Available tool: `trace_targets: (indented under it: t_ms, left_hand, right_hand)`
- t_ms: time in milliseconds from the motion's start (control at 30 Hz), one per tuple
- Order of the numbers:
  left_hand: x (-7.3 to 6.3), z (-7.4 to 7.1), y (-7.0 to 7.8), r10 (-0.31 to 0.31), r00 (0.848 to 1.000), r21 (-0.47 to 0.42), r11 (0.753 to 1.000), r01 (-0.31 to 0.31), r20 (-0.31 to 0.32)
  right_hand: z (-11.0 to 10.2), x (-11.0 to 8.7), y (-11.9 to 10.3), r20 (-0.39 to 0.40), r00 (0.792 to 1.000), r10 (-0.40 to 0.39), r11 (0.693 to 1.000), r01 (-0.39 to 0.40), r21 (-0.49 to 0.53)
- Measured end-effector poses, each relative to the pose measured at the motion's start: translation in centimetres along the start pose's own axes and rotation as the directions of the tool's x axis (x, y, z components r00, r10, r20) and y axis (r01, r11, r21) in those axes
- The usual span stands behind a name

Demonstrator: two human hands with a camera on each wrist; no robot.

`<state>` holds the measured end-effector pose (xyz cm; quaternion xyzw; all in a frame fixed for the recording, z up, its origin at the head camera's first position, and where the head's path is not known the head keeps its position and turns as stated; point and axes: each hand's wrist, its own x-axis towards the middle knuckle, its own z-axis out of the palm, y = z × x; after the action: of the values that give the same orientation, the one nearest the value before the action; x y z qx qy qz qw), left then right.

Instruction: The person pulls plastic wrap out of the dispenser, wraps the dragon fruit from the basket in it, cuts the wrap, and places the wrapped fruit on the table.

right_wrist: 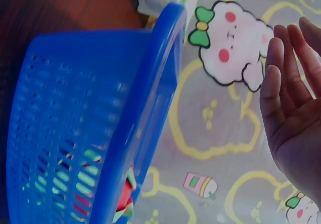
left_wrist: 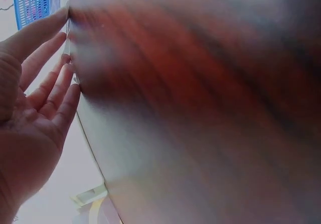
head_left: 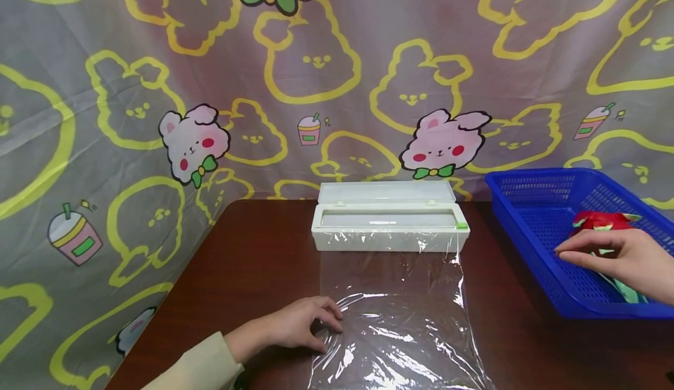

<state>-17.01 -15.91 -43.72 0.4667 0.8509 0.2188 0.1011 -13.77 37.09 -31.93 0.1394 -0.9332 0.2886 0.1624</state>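
Note:
A sheet of clear plastic wrap [head_left: 395, 314] runs from a white wrap dispenser [head_left: 389, 241] toward the front of the table. My left hand [head_left: 305, 323] rests at the sheet's left edge, its fingertips touching the film and the tabletop. In the left wrist view its fingers [left_wrist: 65, 106] look relaxed and only slightly bent. Over the blue basket [head_left: 532, 279] hovers my right hand [head_left: 632, 258], with nothing visible in its fingers. Beneath it, inside the basket, lies a red and green item [head_left: 605, 220], partly hidden by the hand.
The dispenser's lid [head_left: 387, 192] stands raised at the back, and a small green piece [head_left: 461, 225] sits at its right end. Behind the dark wooden table [head_left: 253, 261] hangs a patterned curtain [head_left: 368, 74]. The basket's high rim borders the right side.

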Motion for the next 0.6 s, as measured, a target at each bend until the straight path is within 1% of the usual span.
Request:
trace_targets:
  t_ms: [33,100,200,267,433,600]
  left_hand:
    - [0.0,0.0,0.0,0.003,1.000,0.000,1.000,-0.003,-0.001]
    - [0.0,0.0,-0.1,0.003,1.000,-0.004,1.000,-0.003,0.000]
    - [0.0,0.0,-0.1,0.002,1.000,-0.007,1.000,-0.002,0.001]
    - [0.0,0.0,-0.1,-0.002,1.000,-0.007,1.000,0.002,0.005]
    - [0.1,-0.1,-0.1,-0.012,1.000,0.000,1.000,0.012,0.012]
    - [0.2,-0.1,0.0,-0.019,1.000,0.012,1.000,0.019,0.013]
  right_hand:
    - [-0.1,0.0,0.2,-0.004,1.000,0.011,1.000,-0.011,-0.004]
    - [-0.2,0.2,0.7,0.002,0.998,0.058,0.998,-0.058,-0.011]
    - [-0.6,0.4,1.4,0.020,0.990,0.141,0.990,-0.141,-0.016]
    - [-0.8,0.5,2.0,0.032,0.985,0.169,0.986,-0.169,-0.006]
    - [-1.3,0.7,3.6,0.008,0.986,0.164,0.986,-0.164,-0.011]
    - [-1.5,0.9,5.3,-0.018,0.988,0.152,0.982,-0.153,-0.110]
